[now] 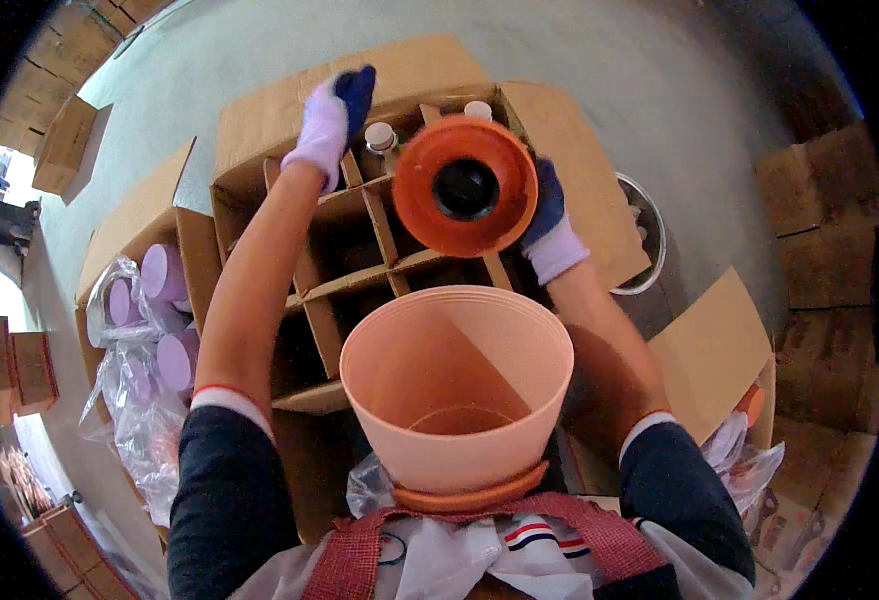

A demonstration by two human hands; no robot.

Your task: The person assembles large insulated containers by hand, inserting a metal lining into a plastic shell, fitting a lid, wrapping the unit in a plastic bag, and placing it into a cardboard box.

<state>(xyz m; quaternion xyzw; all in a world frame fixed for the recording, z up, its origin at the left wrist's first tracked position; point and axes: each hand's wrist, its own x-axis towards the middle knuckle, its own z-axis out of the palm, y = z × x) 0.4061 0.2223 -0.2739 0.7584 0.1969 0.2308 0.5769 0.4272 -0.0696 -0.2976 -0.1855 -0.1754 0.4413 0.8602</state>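
Observation:
My left hand (pixel 336 117), in a pale lavender glove with navy fingers, is raised over the far left of a divided cardboard box (pixel 374 222). Nothing shows in it; its fingers look loosely bent and partly apart. My right hand (pixel 549 222), gloved alike, grips the right side of a round orange funnel-shaped piece (pixel 416 190) with a dark centre. Its fingertips are hidden behind that piece. Below, close to my body, a large peach plastic pot (pixel 459 455) stands on an orange saucer (pixel 474 497). White-capped bottles (pixel 380 137) sit in the box's far compartments.
At left, an open carton (pixel 194 250) holds lilac cylindrical pieces (pixel 164 272) in clear plastic. A silvery round basin (pixel 656 240) lies partly under the box's right flap (pixel 579 170). Another open carton (pixel 719 350) is at right. Stacked cartons (pixel 824 200) stand beyond it.

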